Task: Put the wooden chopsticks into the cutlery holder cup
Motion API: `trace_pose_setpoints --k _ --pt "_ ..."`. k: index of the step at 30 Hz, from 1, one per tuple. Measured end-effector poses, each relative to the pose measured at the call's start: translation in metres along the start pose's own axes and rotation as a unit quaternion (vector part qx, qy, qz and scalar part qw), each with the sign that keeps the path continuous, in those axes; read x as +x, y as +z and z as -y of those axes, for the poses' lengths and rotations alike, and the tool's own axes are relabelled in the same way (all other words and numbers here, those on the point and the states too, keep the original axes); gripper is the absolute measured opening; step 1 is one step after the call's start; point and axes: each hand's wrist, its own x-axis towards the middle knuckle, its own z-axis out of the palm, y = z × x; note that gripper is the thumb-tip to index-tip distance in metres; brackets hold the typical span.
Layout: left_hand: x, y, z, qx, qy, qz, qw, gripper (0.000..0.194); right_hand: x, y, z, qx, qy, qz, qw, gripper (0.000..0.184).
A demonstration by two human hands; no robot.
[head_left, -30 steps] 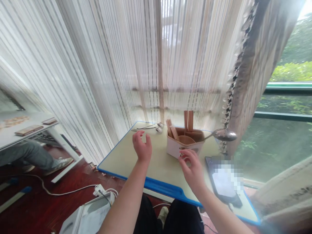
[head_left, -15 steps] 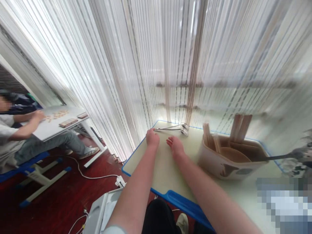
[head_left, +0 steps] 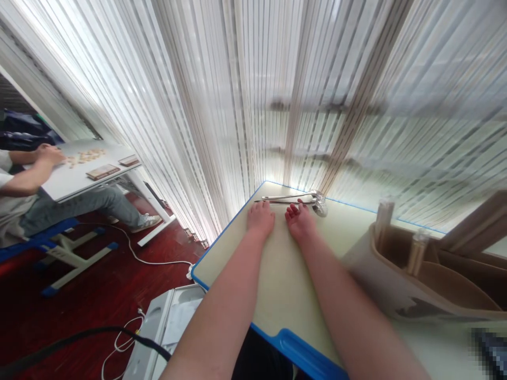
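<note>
Two metal spoons (head_left: 291, 199) lie side by side at the far corner of the pale table (head_left: 277, 285), bowls to the right. Both my arms stretch out to them. My left hand (head_left: 260, 217) rests on the table with its fingers pointing forward, tips just short of the handles. My right hand (head_left: 300, 220) is beside it, fingers bunched together with the tips on the nearer spoon's handle. How firm that grip is stays unclear from this angle.
A beige caddy (head_left: 380, 274) with wooden sticks and a wooden spoon stands close on the right. The table has a blue rim (head_left: 304, 356). String curtains (head_left: 237, 105) hang behind. On the left a person's arm (head_left: 27, 177) rests on a white table. A white box (head_left: 166, 332) and cables lie on the floor.
Both hands have moved forward from beside the caddy to the spoons at the far corner. The view has swung left and closer, so the caddy now sits at the right edge.
</note>
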Motion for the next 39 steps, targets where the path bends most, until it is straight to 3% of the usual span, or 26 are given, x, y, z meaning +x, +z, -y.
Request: trace_pose_setpoints --k 6,11,19,24,26,29,32,35,37,39 --pt "-0.002 -0.008 -0.002 -0.007 -0.019 -0.027 0.999 0.036 -0.005 0.003 -0.004 -0.055 -0.058 0.014 0.997 0.016" --pt "-0.003 -0.01 -0.002 -0.005 -0.059 -0.044 0.997 0.036 -0.008 0.004 -0.003 -0.07 -0.065 0.016 0.995 0.02" --pt "-0.001 -0.006 0.0 -0.031 -0.064 -0.064 0.995 0.032 -0.007 0.004 -0.01 -0.079 -0.118 0.045 0.989 0.023" --pt "-0.004 -0.009 -0.001 -0.056 -0.07 -0.074 0.993 0.033 -0.018 0.01 -0.011 -0.149 -0.156 0.061 0.975 0.03" --pt "-0.01 -0.012 -0.004 -0.077 -0.057 -0.079 0.992 0.033 -0.034 0.017 -0.009 -0.192 -0.212 0.041 0.957 0.03" --pt "-0.024 -0.022 -0.012 -0.137 0.02 -0.095 0.986 0.032 -0.07 0.032 0.001 -0.262 -0.328 0.026 0.907 0.028" --pt "-0.044 -0.043 -0.028 -0.186 0.087 -0.161 0.966 0.032 -0.118 0.046 0.026 -0.357 -0.427 0.043 0.83 0.027" --pt "-0.067 -0.072 -0.057 -0.218 0.117 -0.255 0.935 0.035 -0.173 0.053 0.068 -0.447 -0.491 0.05 0.746 0.024" --pt "-0.083 -0.093 -0.081 -0.241 0.146 -0.295 0.913 0.035 -0.209 0.052 0.102 -0.463 -0.502 0.046 0.73 0.024" --pt "-0.097 -0.112 -0.108 -0.252 0.177 -0.305 0.901 0.035 -0.24 0.047 0.136 -0.444 -0.516 0.056 0.73 0.025"
